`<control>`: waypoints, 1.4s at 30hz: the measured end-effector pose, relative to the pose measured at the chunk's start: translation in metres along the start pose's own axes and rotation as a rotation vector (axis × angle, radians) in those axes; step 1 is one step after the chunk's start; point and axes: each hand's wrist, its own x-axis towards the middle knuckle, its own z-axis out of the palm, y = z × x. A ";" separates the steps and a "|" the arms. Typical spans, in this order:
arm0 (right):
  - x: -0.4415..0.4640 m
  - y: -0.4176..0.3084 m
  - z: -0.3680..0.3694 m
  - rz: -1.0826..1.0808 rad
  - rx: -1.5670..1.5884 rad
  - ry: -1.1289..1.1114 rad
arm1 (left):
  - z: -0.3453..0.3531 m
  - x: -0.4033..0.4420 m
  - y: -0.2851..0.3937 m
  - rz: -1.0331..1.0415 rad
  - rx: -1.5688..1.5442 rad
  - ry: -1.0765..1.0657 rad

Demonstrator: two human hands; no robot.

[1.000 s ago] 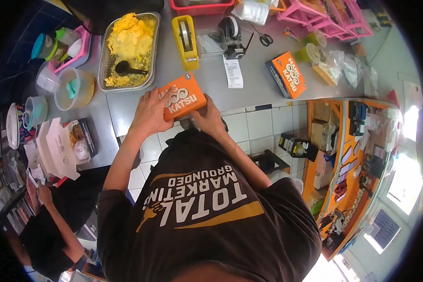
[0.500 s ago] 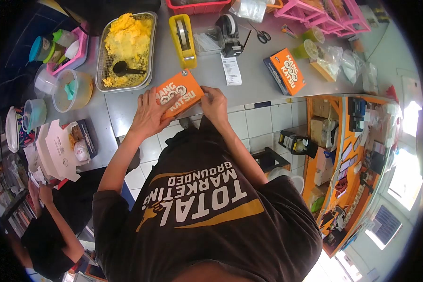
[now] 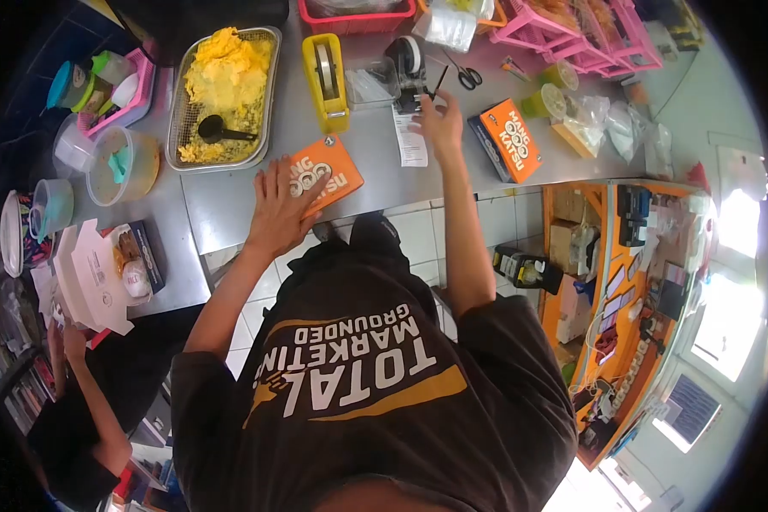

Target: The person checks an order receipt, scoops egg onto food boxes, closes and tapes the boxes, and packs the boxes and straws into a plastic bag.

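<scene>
My left hand (image 3: 277, 205) lies flat with fingers spread on an orange box (image 3: 337, 171) marked "MANG KATSU", close to the counter's front edge. My right hand (image 3: 441, 128) is off the box, fingers apart, above the counter beside a printed paper slip (image 3: 410, 143). Just beyond those fingers stands a black dispenser (image 3: 408, 64) with a pale roll, its lower end over the slip. I cannot tell whether the fingertips touch either one. A yellow tape dispenser (image 3: 325, 81) stands behind the orange box.
Left of the box is a tray (image 3: 172, 141) of yellow food with a black scoop (image 3: 222, 130). Another orange box (image 3: 512, 136) and scissors (image 3: 469, 77) lie rightward. At far left, a co-worker's hands (image 3: 68, 337) are near an opened food carton (image 3: 90, 277).
My right hand has let go of the orange box's right side and moved up and right toward the black dispenser. The left hand stays on the box.
</scene>
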 end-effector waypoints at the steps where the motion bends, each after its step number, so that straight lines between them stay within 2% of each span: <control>1: 0.023 0.002 0.000 0.163 0.099 -0.157 | 0.000 0.000 -0.001 0.005 0.006 0.018; 2: 0.043 0.003 0.001 0.324 0.197 -0.315 | -0.001 0.001 -0.001 0.006 0.008 0.021; 5: 0.074 0.017 0.007 0.423 0.143 -0.411 | -0.003 0.000 0.000 -0.007 -0.026 -0.005; 9: 0.036 0.010 -0.004 0.337 0.283 -0.399 | -0.005 0.001 0.001 -0.014 -0.041 0.022; 11: 0.022 0.032 -0.007 0.232 0.579 -0.345 | -0.005 0.002 0.000 -0.023 -0.053 0.021; 12: 0.023 0.051 -0.004 0.230 0.578 -0.350 | -0.004 0.001 0.000 -0.026 -0.049 0.005; 14: 0.027 0.086 0.002 0.052 0.326 -0.253 | -0.003 0.004 -0.001 -0.022 -0.045 -0.008; 16: 0.030 0.071 0.001 0.130 0.357 -0.257 | -0.003 0.003 0.002 -0.039 -0.064 0.008; 18: 0.029 0.063 -0.002 0.049 0.071 -0.179 | -0.002 0.003 0.009 -0.045 -0.072 0.015; 19: 0.024 0.050 -0.004 0.047 0.072 -0.187 | -0.002 0.004 0.009 -0.069 -0.070 0.034; 21: -0.024 0.024 -0.023 -0.140 -0.115 -0.232 | 0.002 0.002 0.013 -0.087 -0.075 0.065; 23: -0.077 0.019 -0.029 0.086 0.003 -0.620 | 0.004 0.003 0.018 -0.104 -0.066 0.105; 24: -0.108 0.006 -0.027 0.133 0.074 -0.759 | 0.006 0.001 0.021 -0.109 -0.069 0.093; 26: -0.147 0.011 -0.011 0.369 0.039 -0.897 | 0.009 0.002 0.023 -0.135 -0.071 0.113; 28: -0.165 0.027 0.004 0.371 0.034 -0.912 | 0.013 0.003 0.022 -0.137 -0.058 0.107; 30: -0.174 0.035 0.015 0.453 0.138 -0.786 | 0.014 0.002 0.021 -0.138 -0.042 0.098; 34: -0.171 0.043 0.019 0.431 0.086 -0.788 | 0.013 0.002 0.021 -0.143 -0.059 0.045; 36: -0.167 0.052 0.016 0.279 0.115 -0.859 | 0.011 0.002 0.021 -0.143 -0.058 0.043; 37: -0.163 0.054 0.015 0.278 0.115 -0.859 | 0.010 0.002 0.020 -0.137 -0.061 0.046; 39: -0.158 0.054 0.013 0.056 0.069 -0.875 | 0.010 0.002 0.021 -0.135 -0.068 0.051; 40: -0.157 0.051 0.011 0.055 0.067 -0.879 | 0.011 0.001 0.021 -0.128 -0.076 0.083; 42: -0.152 0.042 0.008 -0.503 -0.438 -0.733 | 0.013 0.001 0.020 -0.125 -0.084 0.123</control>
